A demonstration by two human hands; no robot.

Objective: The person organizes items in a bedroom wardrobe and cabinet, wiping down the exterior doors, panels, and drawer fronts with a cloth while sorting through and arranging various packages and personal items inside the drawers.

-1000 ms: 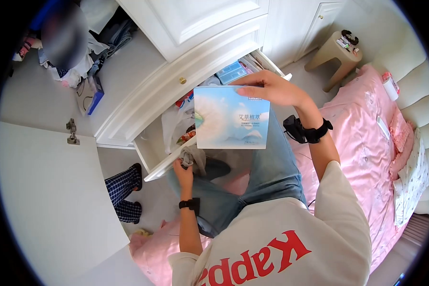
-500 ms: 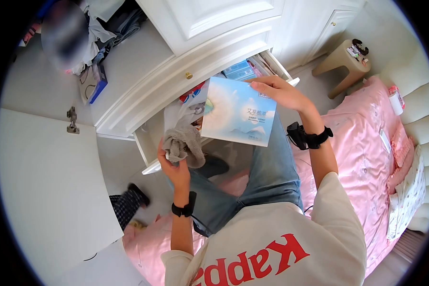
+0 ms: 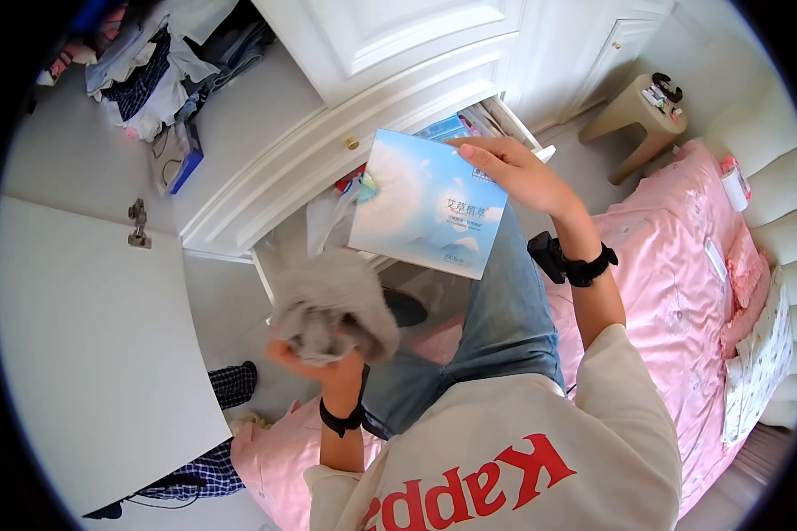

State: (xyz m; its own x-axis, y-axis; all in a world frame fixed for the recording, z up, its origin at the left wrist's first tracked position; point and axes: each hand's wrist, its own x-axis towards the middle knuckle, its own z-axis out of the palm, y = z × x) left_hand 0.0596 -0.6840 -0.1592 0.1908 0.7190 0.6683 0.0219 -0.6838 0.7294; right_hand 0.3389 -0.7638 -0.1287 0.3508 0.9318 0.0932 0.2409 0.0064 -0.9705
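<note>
My left hand (image 3: pixel 314 365) is closed around a bunched grey cloth (image 3: pixel 341 301), which is soft and slightly blurred by motion. It is held above my thigh, in front of the open drawer (image 3: pixel 261 265). My right hand (image 3: pixel 515 173) grips the upper right corner of a flat, light-blue box (image 3: pixel 425 208) with a cloud picture and Chinese lettering, tilted over the drawer and my lap. Beneath the box, the drawer shows blue packs (image 3: pixel 447 128), a clear plastic bag (image 3: pixel 323 221) and a red item (image 3: pixel 350 177); the box hides part of the contents.
A white cabinet door (image 3: pixel 97 345) hangs open at left. Clothes (image 3: pixel 155 75) and a blue-edged box (image 3: pixel 181 159) lie on the shelf. A pink bed (image 3: pixel 646 292) is at right, a beige stool (image 3: pixel 633 119) behind it. Another person's plaid-clad leg (image 3: pixel 232 385) shows beyond the door.
My left hand has drawn the grey cloth back from the drawer toward me. The box has shifted slightly left and tilted. The other person's leg has moved, and a blurred shape at upper left is gone.
</note>
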